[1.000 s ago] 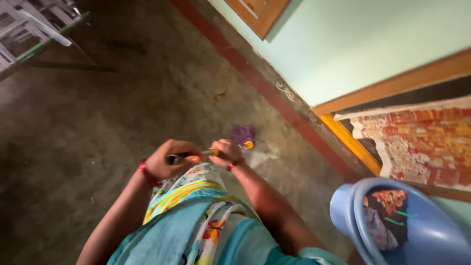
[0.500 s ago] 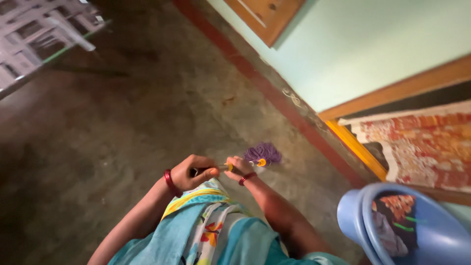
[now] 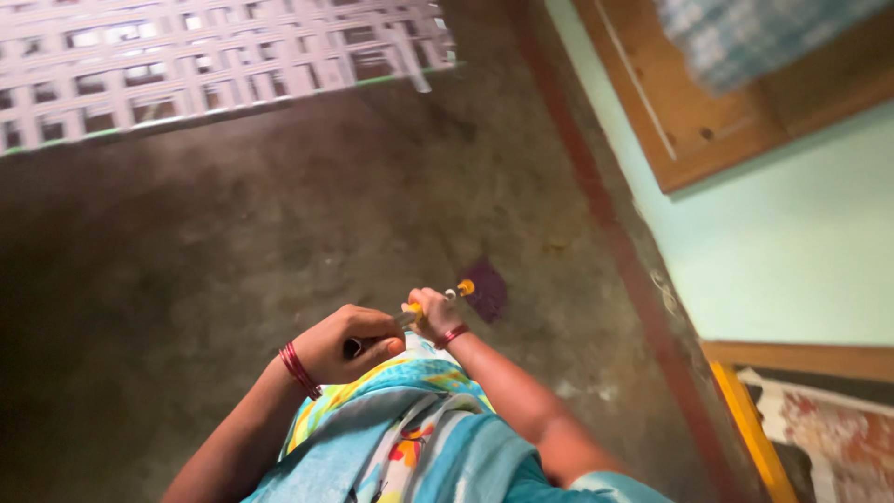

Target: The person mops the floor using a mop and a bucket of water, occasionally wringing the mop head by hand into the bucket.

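Note:
I hold a mop by its handle (image 3: 407, 315) with both hands, close in front of my body. My left hand (image 3: 346, 341) grips the black upper end of the handle. My right hand (image 3: 432, 315) grips the shaft a little lower, near its yellow collar. The purple mop head (image 3: 487, 291) rests on the dark concrete floor (image 3: 186, 261) just beyond my right hand. Red bangles circle both wrists. My blue and floral clothing fills the bottom of the view.
A white lattice grille (image 3: 205, 65) with a green edge runs along the top left. A pale green wall (image 3: 801, 242) with a red base strip (image 3: 643, 289) stands on the right, with a wooden door frame (image 3: 689, 121) above. A patterned red cloth (image 3: 838, 438) lies bottom right.
The view has swung left and up: the blue tub has left the frame and the white grille now fills the top. The mop head has moved along the floor, away from the wall.

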